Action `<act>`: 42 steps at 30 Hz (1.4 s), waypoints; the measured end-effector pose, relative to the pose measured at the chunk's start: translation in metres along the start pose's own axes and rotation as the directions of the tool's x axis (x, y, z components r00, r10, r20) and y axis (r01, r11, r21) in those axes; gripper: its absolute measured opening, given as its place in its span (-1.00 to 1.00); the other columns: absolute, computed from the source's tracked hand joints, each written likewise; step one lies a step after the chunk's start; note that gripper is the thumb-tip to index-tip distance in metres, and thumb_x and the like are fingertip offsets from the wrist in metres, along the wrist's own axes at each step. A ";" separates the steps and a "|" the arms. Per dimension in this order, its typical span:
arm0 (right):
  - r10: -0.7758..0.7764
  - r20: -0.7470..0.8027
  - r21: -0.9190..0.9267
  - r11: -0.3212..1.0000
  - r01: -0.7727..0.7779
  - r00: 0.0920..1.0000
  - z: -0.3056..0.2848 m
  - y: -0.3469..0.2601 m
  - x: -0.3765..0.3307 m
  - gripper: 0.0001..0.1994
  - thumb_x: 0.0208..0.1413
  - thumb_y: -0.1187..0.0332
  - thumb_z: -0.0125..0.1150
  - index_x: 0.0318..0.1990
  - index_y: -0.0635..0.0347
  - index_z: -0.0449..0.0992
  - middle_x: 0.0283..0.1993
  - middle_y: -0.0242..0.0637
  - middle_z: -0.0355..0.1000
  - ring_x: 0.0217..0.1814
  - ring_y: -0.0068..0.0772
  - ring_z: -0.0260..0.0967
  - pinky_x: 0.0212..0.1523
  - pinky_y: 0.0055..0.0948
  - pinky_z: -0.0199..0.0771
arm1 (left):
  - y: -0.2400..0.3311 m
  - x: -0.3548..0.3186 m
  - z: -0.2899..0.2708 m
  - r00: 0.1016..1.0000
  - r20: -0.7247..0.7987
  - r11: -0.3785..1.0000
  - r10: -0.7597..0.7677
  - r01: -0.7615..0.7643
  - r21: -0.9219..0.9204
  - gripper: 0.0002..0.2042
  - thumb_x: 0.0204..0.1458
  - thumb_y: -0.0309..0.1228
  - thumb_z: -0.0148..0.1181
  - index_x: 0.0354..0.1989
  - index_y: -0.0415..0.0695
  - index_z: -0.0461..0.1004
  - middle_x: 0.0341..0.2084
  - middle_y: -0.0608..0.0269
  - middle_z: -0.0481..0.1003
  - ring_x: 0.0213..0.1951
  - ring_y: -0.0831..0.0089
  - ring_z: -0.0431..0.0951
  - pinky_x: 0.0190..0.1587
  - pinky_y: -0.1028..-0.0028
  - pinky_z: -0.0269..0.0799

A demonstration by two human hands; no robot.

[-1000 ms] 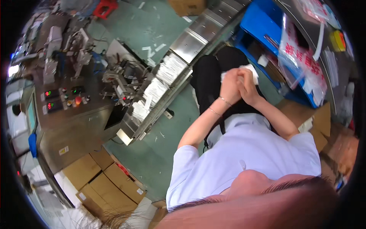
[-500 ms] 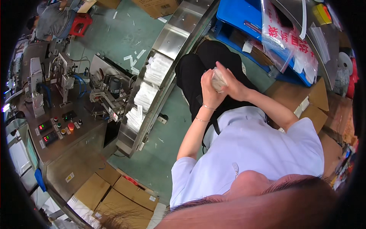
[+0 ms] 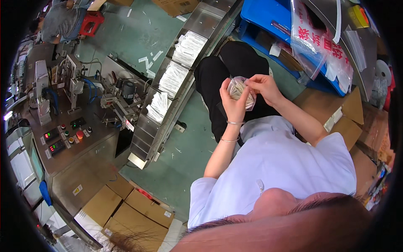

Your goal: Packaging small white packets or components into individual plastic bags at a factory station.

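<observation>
Cardboard boxes point(image 3: 126, 210) are sitting shut at 7 o'clock, contents hidden. The metal conveyor tray point(image 3: 145, 138) is running toward 12, its compartments carrying stacks of white packets point(image 3: 172, 79). Left hand point(image 3: 233, 105) is cupping a small clear bag point(image 3: 240, 90) over the lap, just above centre; it's holding pale thin pieces, probably sticks. Right hand point(image 3: 262, 86) is pinching the bag's top edge. Blue bin point(image 3: 273, 17) is sitting at 1 o'clock.

everything placed around the conveyor point(image 3: 176, 84)

stacks of packets point(image 3: 173, 79) lie on the conveyor. to its left stands the machine with a control panel point(image 3: 63, 136); cartons point(image 3: 126, 210) sit on the floor at its near end. right of the conveyor, the left hand point(image 3: 233, 103) and right hand point(image 3: 262, 86) meet around a bag point(image 3: 240, 90); shelving point(image 3: 285, 25) stands beyond.
</observation>
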State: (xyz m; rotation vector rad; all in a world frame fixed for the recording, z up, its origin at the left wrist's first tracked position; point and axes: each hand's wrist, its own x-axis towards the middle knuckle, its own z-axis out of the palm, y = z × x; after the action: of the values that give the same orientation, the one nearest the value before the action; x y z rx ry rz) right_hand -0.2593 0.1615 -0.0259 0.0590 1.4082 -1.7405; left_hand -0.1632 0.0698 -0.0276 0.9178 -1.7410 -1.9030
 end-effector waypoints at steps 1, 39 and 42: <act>0.005 0.000 -0.001 1.000 -0.005 1.000 -0.002 0.001 0.000 -0.89 0.04 0.46 0.14 -0.49 0.28 0.46 -0.62 -0.41 0.37 -0.63 -0.73 0.22 -0.61 -0.70 0.21 | 0.000 0.001 0.002 0.996 -0.050 0.996 -0.074 0.076 0.048 -0.33 -0.31 -0.42 0.39 0.03 -0.26 0.18 -0.06 0.05 0.26 -0.02 0.13 0.28 0.07 0.32 0.18; -0.228 0.709 -0.667 0.089 0.739 0.667 0.017 -0.004 -0.003 -0.86 -0.15 0.56 0.04 -0.35 0.26 0.34 -0.29 -0.11 0.32 -0.18 -0.08 0.30 -0.18 -0.25 0.33 | -0.008 -0.010 -0.015 0.942 -0.108 0.935 0.317 -0.291 0.203 -0.93 0.08 -0.57 0.01 -0.35 -0.29 0.43 -0.53 0.34 0.30 -0.64 0.71 0.26 -0.65 0.68 0.17; -0.244 0.677 -0.696 0.094 0.712 0.694 0.010 -0.018 -0.024 -0.87 -0.16 0.56 0.04 -0.37 0.26 0.34 -0.30 -0.11 0.32 -0.17 -0.10 0.31 -0.20 -0.25 0.34 | -0.003 -0.008 -0.007 0.921 -0.125 0.911 0.370 -0.333 0.242 -0.93 0.08 -0.57 0.01 -0.35 -0.30 0.42 -0.53 0.34 0.29 -0.64 0.71 0.26 -0.65 0.68 0.17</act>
State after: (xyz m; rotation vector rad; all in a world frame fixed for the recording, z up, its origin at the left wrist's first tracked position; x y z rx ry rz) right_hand -0.2515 0.1670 0.0037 -1.5842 2.0422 -0.8899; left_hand -0.1524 0.0707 -0.0287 0.7478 -1.8859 -1.3871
